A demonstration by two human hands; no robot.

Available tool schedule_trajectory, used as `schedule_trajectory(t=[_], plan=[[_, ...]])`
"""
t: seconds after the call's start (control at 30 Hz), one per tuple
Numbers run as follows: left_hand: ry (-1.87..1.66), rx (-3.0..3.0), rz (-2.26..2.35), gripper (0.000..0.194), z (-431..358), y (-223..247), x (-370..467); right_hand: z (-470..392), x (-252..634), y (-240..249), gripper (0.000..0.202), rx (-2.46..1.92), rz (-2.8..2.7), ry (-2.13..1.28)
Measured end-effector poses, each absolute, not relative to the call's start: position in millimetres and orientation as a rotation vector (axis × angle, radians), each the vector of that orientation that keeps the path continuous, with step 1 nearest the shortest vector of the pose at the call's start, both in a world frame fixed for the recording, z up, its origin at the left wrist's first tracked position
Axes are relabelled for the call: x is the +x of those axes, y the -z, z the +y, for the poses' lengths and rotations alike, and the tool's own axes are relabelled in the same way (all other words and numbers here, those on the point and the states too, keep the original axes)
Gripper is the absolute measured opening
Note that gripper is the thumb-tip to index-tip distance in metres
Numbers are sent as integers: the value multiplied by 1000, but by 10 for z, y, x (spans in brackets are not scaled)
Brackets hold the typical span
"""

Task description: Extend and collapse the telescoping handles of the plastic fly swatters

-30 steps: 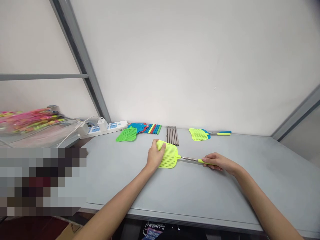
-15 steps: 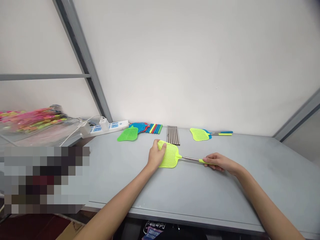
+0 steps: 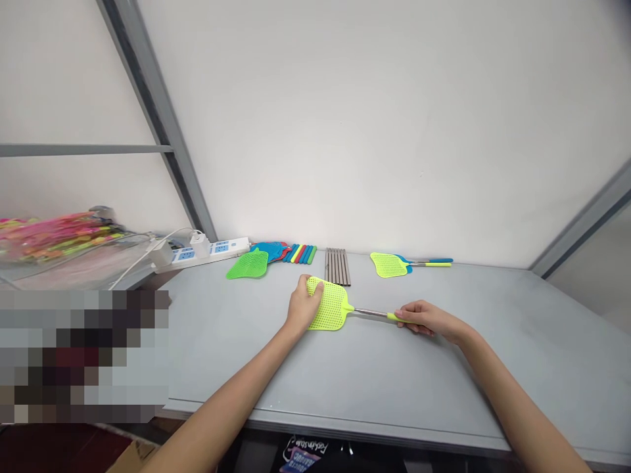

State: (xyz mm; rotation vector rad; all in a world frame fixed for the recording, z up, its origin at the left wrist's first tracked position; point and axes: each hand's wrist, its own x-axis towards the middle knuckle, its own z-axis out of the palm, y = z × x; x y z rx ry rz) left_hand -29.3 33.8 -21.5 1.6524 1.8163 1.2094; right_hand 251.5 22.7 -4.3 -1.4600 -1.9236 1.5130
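A yellow-green fly swatter with a perforated head and a metal rod lies across the middle of the table, head to the left. My left hand is closed on the far left edge of its head, thumb on top. Round its yellow-green grip my right hand is wrapped, covering most of the grip. Behind them a row of metal rods lies side by side. Left of these are several coloured grips, a green swatter head and blue swatter heads with some red showing.
Two assembled swatters, yellow-green and blue, lie at the back right against the wall. A white power strip with plugs and cables sits at the back left. Beyond it are bagged colourful items. The grey table ends at a front edge.
The whole view shifts slightly as the camera turns. Both hands keep their hold on the yellow-green swatter, and nothing on the table has visibly moved.
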Motion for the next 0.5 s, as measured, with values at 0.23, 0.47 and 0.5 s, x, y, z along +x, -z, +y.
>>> schedule_trajectory(t=[0.23, 0.47, 0.5], plan=[[-1270, 1635, 1807, 29, 272, 263, -243, 248, 2553, 73, 41, -1440, -1946, -1524], [-1377, 1637, 1798, 31, 197, 259, -184, 201, 2559, 76, 43, -1389, -1931, -1649], [-1395, 1647, 1785, 31, 181, 246, -175, 188, 2569, 81, 43, -1382, -1919, -1695]])
